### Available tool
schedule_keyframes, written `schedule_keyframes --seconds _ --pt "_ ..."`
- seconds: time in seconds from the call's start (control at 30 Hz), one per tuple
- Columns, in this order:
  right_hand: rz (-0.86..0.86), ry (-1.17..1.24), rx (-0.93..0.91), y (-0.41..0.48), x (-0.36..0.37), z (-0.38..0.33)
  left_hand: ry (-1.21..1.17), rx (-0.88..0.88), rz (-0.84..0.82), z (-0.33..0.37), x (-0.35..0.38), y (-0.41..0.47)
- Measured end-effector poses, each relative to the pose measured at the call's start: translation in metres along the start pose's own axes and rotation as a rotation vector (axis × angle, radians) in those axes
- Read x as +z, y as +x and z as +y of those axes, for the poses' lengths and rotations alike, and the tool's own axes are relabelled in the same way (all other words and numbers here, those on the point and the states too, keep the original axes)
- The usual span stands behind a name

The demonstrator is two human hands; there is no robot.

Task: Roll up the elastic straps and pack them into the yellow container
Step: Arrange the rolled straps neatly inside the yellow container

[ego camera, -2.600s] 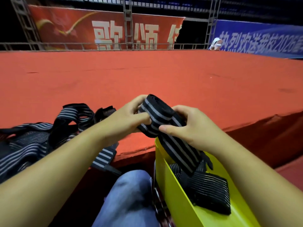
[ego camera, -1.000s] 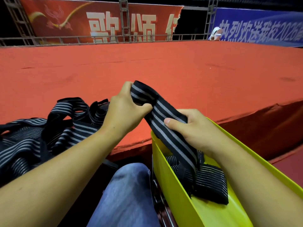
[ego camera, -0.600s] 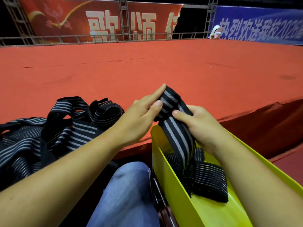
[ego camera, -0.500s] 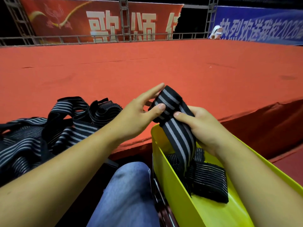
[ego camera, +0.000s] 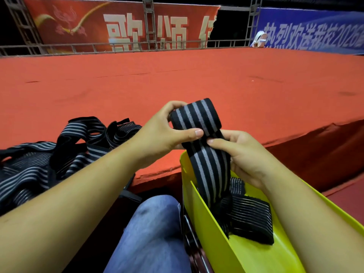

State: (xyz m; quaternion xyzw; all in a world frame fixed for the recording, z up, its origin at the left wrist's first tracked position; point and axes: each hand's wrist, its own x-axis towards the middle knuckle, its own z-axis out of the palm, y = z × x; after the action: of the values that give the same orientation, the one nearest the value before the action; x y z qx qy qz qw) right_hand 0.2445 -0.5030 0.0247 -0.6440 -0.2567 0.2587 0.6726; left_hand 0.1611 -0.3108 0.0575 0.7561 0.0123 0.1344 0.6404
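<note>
Mid-roll: left hand grips the strap roll, right hand pinches its tail over the yellow container; next, wind the slack in.

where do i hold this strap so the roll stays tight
Left hand round the roll from its left, thumb across the front; right hand pinching the flat strap just below, from the right. The tail hangs loose into the yellow container, so a pinch there likely keeps tension.

Red platform, red banner (white characters), blue banner, metal railing, denim knee
</note>
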Motion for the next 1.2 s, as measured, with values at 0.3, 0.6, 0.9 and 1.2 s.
schedule_keyframes --seconds 0.3,0.6,0.9,1.2 --pt "-0.093 0.23 0.15 0.003 -0.008 0.001 0.462 0.298 0.055 -0.007 0.006 -0.001" --pt "-0.172 0.338 0.132 0.0 -0.005 0.0 0.603 0.54 0.011 -0.024 0.018 -0.007" --pt "-0.099 0.203 0.088 -0.001 -0.014 0.002 0.334 0.221 -0.114 -0.023 0.021 -0.014" --pt "-0.084 0.187 0.12 0.005 -0.016 0.008 0.073 -0.076 -0.142 -0.012 0.017 -0.013"
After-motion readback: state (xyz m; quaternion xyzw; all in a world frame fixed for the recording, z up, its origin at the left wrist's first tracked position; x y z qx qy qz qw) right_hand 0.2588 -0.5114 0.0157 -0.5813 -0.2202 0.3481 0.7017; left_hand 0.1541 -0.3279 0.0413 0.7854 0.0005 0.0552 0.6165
